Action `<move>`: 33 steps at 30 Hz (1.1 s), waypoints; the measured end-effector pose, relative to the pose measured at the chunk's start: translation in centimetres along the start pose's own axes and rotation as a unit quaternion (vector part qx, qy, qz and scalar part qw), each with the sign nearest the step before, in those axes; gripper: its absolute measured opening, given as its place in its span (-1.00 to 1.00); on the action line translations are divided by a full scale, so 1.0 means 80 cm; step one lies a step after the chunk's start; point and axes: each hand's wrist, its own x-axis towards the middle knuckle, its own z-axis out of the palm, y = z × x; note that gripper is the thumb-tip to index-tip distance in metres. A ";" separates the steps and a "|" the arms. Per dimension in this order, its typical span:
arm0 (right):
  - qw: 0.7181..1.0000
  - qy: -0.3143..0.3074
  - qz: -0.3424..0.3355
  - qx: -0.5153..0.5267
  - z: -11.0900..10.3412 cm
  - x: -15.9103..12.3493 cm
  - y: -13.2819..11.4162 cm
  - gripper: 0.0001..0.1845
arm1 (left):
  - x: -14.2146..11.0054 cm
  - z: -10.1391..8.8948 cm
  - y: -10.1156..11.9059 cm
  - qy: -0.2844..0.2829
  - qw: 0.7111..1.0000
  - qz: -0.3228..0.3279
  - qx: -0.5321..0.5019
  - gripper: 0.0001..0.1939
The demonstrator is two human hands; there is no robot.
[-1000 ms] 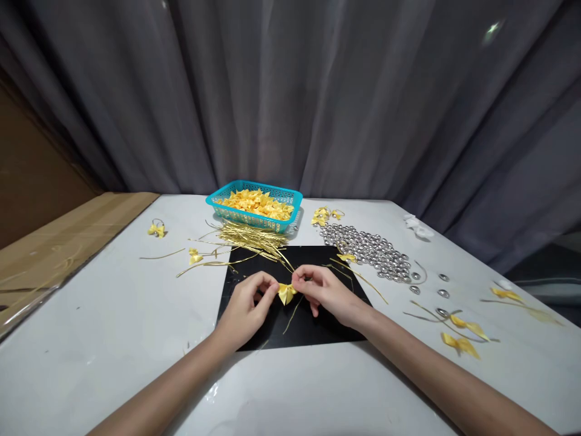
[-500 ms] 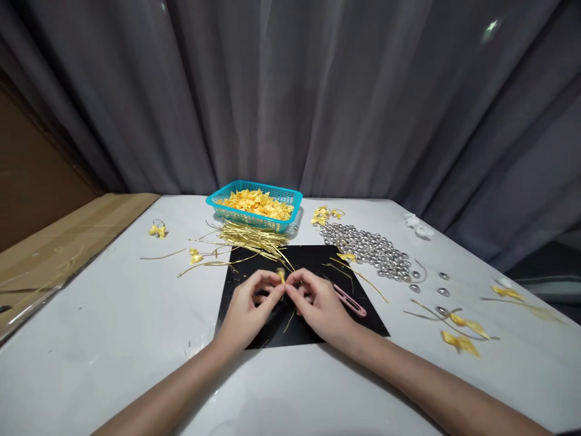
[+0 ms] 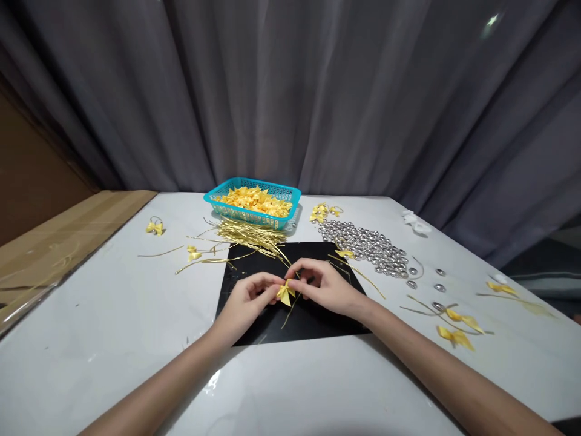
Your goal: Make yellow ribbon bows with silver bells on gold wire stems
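Note:
A small yellow ribbon bow [image 3: 286,294] is pinched between my two hands, its tails hanging toward me. My left hand [image 3: 247,303] grips its left side with thumb and forefinger. From the other side, the fingertips of my right hand [image 3: 324,287] close on the bow's upper right. A thin gold wire tie [image 3: 289,315] trails down below the bow; where it meets the bow is hidden by the fingers. Both hands are over a black mat [image 3: 272,330] on the white table [image 3: 136,339].
Behind the mat lies a bundle of gold wire ties [image 3: 249,236], with a turquoise basket [image 3: 252,219] of yellow bows beyond it. Silver oval beads [image 3: 367,245] spread to the right. Loose bows [image 3: 455,338] and wires lie at the far right, another bow [image 3: 155,227] at left.
The bow has been turned, so its loops and tails now face me. My right hand has shifted slightly up and now covers the pink-handled tool seen beside it before.

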 end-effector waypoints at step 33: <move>0.993 -0.086 0.007 -0.082 0.001 -0.003 0.008 -0.87 | 0.000 -0.021 -0.004 -0.099 0.789 0.213 0.567 -0.79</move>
